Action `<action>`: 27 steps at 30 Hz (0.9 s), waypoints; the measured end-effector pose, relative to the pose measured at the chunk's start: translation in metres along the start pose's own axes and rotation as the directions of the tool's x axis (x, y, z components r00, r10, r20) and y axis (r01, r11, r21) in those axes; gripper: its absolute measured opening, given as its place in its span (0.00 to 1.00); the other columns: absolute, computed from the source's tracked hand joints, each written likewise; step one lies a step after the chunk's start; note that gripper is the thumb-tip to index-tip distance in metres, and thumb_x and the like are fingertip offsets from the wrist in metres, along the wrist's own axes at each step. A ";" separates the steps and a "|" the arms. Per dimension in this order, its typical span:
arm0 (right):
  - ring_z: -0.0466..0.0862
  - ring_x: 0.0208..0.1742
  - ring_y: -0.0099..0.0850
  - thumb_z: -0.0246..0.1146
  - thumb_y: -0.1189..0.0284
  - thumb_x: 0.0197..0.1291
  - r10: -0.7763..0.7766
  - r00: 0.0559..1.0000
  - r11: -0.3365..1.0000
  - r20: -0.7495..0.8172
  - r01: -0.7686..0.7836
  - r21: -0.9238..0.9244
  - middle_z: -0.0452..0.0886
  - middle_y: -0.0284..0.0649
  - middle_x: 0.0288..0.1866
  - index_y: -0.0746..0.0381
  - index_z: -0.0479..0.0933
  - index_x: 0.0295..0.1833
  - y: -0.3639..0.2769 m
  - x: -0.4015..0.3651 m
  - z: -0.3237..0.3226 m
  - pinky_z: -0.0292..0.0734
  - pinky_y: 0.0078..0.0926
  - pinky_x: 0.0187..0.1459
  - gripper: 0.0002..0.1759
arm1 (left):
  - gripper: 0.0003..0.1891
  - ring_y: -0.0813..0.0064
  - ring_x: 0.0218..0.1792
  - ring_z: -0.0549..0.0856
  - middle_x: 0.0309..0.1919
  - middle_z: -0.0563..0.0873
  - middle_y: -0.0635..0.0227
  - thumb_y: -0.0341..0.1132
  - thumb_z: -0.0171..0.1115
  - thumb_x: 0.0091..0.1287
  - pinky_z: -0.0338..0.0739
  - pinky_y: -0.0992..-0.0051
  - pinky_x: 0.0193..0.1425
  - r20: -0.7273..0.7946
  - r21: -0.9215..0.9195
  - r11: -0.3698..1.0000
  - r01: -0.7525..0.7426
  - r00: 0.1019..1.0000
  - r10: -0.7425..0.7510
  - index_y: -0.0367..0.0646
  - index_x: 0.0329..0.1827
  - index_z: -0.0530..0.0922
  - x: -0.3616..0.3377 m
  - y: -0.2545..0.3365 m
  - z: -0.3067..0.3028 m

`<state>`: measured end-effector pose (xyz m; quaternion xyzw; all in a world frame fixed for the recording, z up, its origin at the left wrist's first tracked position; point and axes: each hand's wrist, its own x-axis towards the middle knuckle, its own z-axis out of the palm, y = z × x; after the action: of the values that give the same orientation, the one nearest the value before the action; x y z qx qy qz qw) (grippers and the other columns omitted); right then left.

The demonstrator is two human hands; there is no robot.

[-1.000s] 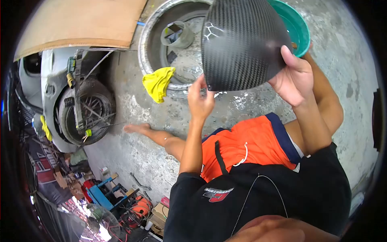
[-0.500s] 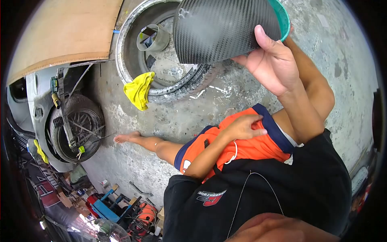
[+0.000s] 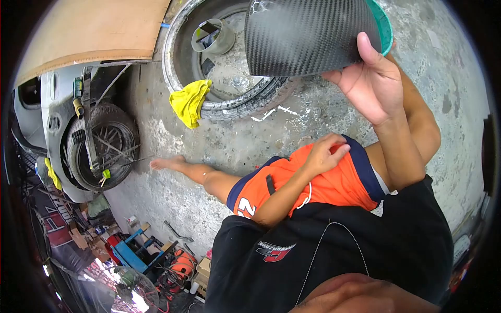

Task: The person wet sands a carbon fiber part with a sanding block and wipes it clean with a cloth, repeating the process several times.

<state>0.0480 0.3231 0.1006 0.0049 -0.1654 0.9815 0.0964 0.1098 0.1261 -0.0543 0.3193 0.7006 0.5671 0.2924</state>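
My right hand [image 3: 377,83] grips the lower right edge of a curved black carbon-fibre panel [image 3: 313,39], thumb on the near face and the other fingers mostly hidden behind it. Small bright wet-looking marks show near the panel's upper left corner. Behind its right edge appears the rim of a green basin [image 3: 385,28]; the rest of the basin is covered. My left hand [image 3: 327,155] rests on the orange shorts [image 3: 297,180] at my thigh, fingers loosely bent, thumb apart from them, holding nothing visible.
A tyre [image 3: 219,107] lies on the concrete floor, with a bucket [image 3: 222,40] of small items inside its ring. A yellow cloth [image 3: 190,101] drapes over its edge. Leftward are a car wheel [image 3: 104,146] and a tan board [image 3: 94,31]; tools [image 3: 135,250] crowd the lower left.
The whole view has shifted, moving the scene rightward and slightly up. My left hand has slid a little on the shorts, its thumb closer to the fingers. My right hand keeps its hold.
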 end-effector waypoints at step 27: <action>0.85 0.58 0.41 0.49 0.67 0.78 0.214 0.975 0.977 -0.066 -0.214 0.011 0.79 0.47 0.64 0.65 0.68 0.69 0.056 -0.016 0.016 0.90 0.41 0.50 0.20 | 0.16 0.64 0.36 0.88 0.40 0.88 0.60 0.19 0.61 0.65 0.83 0.72 0.41 -0.090 0.941 0.139 -0.309 0.166 0.982 0.37 0.56 0.82 0.152 0.207 -0.234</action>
<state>0.0523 0.2633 0.0970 -0.0456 -0.1597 0.9861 -0.0045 -0.1421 0.1338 0.1851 0.4525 0.6409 0.3452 -0.5152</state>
